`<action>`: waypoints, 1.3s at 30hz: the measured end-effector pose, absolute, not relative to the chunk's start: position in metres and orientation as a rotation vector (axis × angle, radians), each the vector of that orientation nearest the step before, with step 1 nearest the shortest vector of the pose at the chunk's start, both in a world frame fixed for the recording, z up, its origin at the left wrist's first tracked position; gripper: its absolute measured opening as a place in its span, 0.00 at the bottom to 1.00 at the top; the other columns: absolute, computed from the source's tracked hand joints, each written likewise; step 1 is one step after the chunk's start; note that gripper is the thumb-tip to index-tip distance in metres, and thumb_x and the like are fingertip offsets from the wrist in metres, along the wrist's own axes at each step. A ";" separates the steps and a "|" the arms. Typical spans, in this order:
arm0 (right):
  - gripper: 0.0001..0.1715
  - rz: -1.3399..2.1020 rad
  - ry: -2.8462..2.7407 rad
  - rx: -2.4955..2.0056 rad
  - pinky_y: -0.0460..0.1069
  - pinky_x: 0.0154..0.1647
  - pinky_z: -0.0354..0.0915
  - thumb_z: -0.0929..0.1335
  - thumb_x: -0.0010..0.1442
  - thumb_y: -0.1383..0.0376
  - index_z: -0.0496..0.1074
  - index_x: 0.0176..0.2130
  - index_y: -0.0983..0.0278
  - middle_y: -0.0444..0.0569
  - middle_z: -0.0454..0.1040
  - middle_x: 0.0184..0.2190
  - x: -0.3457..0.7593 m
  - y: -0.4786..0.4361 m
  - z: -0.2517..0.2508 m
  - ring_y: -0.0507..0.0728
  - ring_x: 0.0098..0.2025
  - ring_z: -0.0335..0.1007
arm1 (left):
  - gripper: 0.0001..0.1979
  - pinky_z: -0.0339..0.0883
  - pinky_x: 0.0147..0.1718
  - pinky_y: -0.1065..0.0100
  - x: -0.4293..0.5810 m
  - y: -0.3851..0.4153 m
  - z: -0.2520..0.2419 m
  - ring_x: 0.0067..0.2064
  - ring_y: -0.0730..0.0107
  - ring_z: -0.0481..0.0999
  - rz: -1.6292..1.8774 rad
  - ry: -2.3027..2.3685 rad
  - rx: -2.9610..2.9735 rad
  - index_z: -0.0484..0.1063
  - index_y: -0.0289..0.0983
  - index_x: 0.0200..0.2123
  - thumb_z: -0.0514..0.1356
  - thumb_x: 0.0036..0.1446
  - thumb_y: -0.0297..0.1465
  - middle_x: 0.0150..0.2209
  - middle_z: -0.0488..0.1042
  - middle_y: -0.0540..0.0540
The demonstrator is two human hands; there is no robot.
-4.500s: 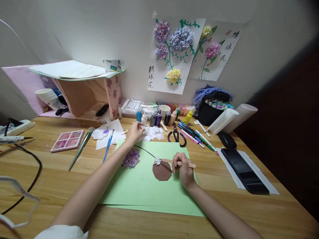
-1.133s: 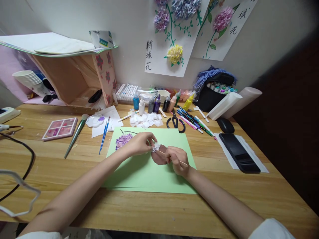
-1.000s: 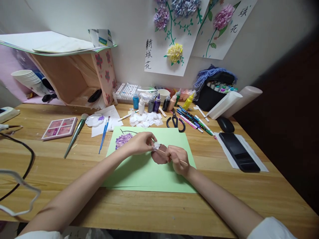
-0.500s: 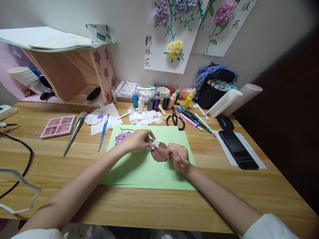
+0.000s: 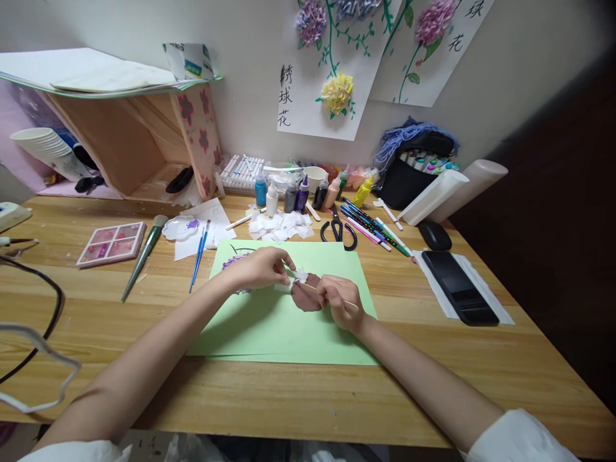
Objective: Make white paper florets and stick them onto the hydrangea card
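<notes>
The wall (image 5: 231,38) backs a wooden table (image 5: 298,404); a peach box (image 5: 197,141) stands at the table's far left. Green paper (image 5: 289,340) lies at the near centre. A black pouch (image 5: 404,183) stands at the far right, with a phone (image 5: 459,285) nearer the front. The left hand (image 5: 267,266), over the paper, has thumb and forefinger parted and the other fingers bent; no object is visible in its grip. It partly covers the purple flower (image 5: 233,262). The right hand (image 5: 341,300) is closed around a wooden stick (image 5: 350,306) and covers the right edge of the brown disc (image 5: 307,301). The disc lies on the paper, between the hands. Beyond the paper's far edge is a row of bottles (image 5: 260,191), with white scraps (image 5: 282,224) in front; scissors (image 5: 336,224) lie beside the scraps, handles at the edge. The stick's tip is at a white tuft (image 5: 301,276) on the disc's upper edge.
</notes>
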State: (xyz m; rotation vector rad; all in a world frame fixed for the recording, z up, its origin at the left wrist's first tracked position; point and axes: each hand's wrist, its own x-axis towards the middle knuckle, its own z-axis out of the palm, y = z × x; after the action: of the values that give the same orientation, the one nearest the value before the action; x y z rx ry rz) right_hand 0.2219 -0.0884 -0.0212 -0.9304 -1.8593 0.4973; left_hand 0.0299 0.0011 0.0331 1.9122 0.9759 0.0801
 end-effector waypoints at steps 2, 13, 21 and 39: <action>0.23 0.499 -1.838 -0.950 0.47 0.25 0.55 0.51 0.66 0.64 0.58 0.21 0.62 0.42 0.61 0.17 0.222 -0.088 -0.021 0.50 0.20 0.57 | 0.13 0.63 0.27 0.72 0.032 0.000 0.030 0.32 0.69 0.75 0.106 0.971 1.905 0.72 0.35 0.38 0.59 0.46 0.29 0.31 0.78 0.46; 0.24 0.526 -1.730 -1.048 0.47 0.24 0.56 0.52 0.66 0.64 0.58 0.21 0.62 0.42 0.60 0.16 0.221 -0.088 -0.018 0.50 0.20 0.57 | 0.10 0.66 0.30 0.71 0.049 -0.009 0.008 0.32 0.69 0.76 0.383 0.975 1.884 0.71 0.35 0.36 0.57 0.48 0.28 0.30 0.76 0.47; 0.25 0.473 -1.678 -1.035 0.48 0.22 0.54 0.51 0.65 0.64 0.57 0.19 0.61 0.42 0.59 0.15 0.223 -0.091 -0.018 0.50 0.18 0.55 | 0.09 0.67 0.31 0.70 0.049 -0.010 0.009 0.32 0.69 0.75 0.457 0.972 1.944 0.70 0.36 0.35 0.57 0.48 0.27 0.29 0.76 0.48; 0.21 0.419 -1.899 -0.919 0.48 0.24 0.55 0.52 0.65 0.66 0.57 0.22 0.61 0.43 0.60 0.17 0.221 -0.088 -0.020 0.51 0.20 0.56 | 0.08 0.67 0.30 0.71 0.050 -0.011 0.005 0.31 0.69 0.76 0.458 0.992 1.934 0.69 0.36 0.35 0.57 0.49 0.29 0.29 0.76 0.48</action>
State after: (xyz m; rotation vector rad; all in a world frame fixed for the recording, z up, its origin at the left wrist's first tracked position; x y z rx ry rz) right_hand 0.2211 -0.0881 -0.0200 -0.9187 -1.8990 0.4191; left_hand 0.0505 -0.0112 0.0052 1.9337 0.9919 0.4582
